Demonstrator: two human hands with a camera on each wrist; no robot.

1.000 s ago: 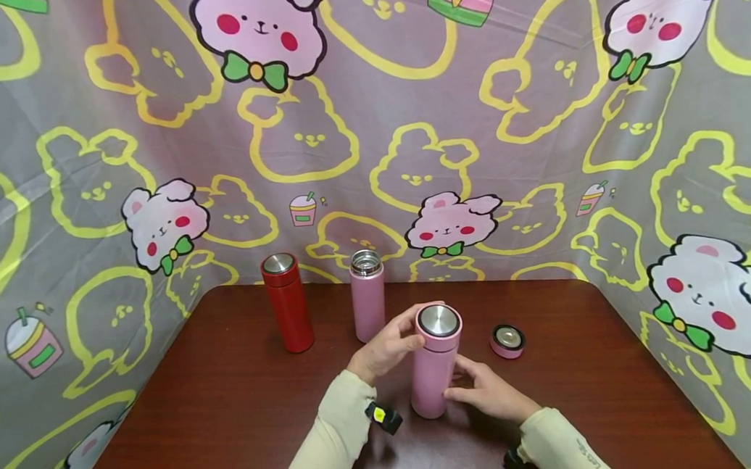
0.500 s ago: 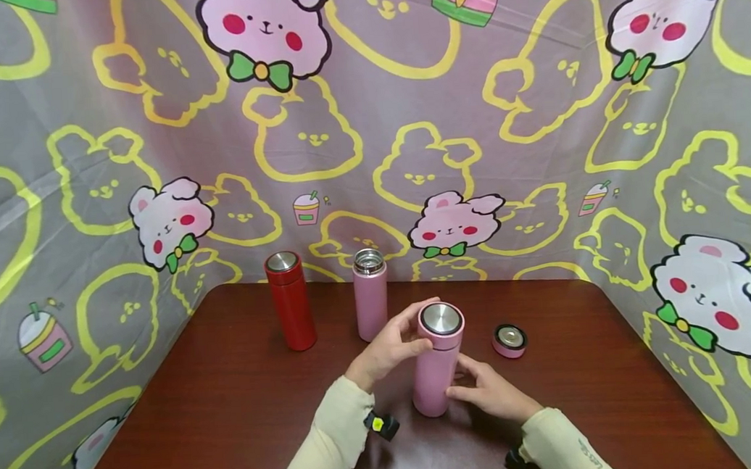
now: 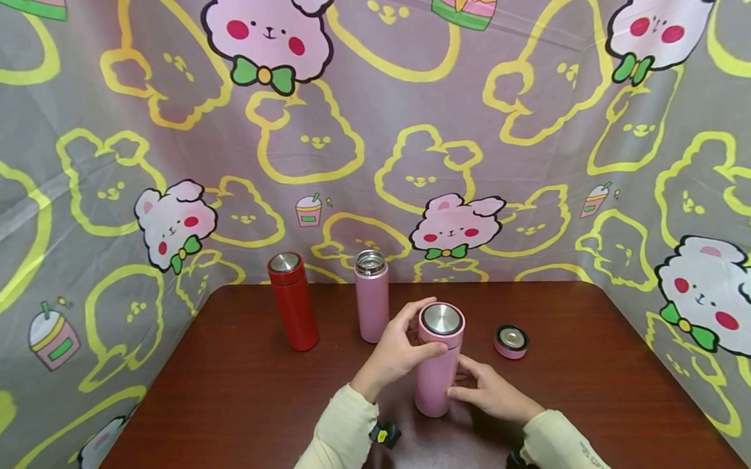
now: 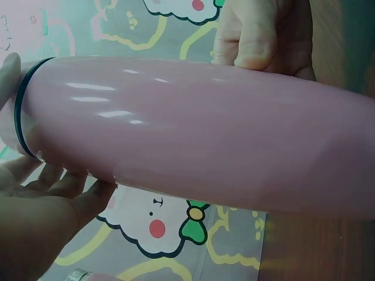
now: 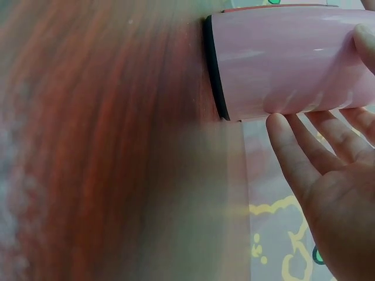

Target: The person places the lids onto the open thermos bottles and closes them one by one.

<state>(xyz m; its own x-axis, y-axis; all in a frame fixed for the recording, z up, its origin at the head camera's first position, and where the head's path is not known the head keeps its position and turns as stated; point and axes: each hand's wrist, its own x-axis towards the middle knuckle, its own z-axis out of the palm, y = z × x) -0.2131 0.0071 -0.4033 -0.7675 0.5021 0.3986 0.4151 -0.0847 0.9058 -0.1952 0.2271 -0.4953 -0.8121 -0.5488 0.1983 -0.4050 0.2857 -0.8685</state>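
Observation:
A pink thermos flask (image 3: 433, 379) with a steel-topped lid (image 3: 442, 320) stands upright near the middle of the table. My left hand (image 3: 387, 356) grips the lid, thumb across its front and fingers round the back. Lower down, my right hand (image 3: 491, 392) holds the flask's body between thumb and fingers. The left wrist view shows the flask (image 4: 187, 129) sideways, with a dark ring at the lid seam. Its black-edged base (image 5: 217, 70) sits against the table in the right wrist view, the right fingers (image 5: 293, 146) along its side.
Behind my left hand stands a second pink flask (image 3: 374, 303), uncapped, its steel mouth showing. A red thermos (image 3: 294, 309) with its lid on is farther left. One loose pink lid (image 3: 511, 343) lies upturned at right. A patterned cloth (image 3: 341, 120) surrounds the wooden table (image 3: 243, 403).
My left thumb has slid to the right across the front of the lid. The right hand keeps its hold, and the flask stays where it was. The head view has shifted slightly.

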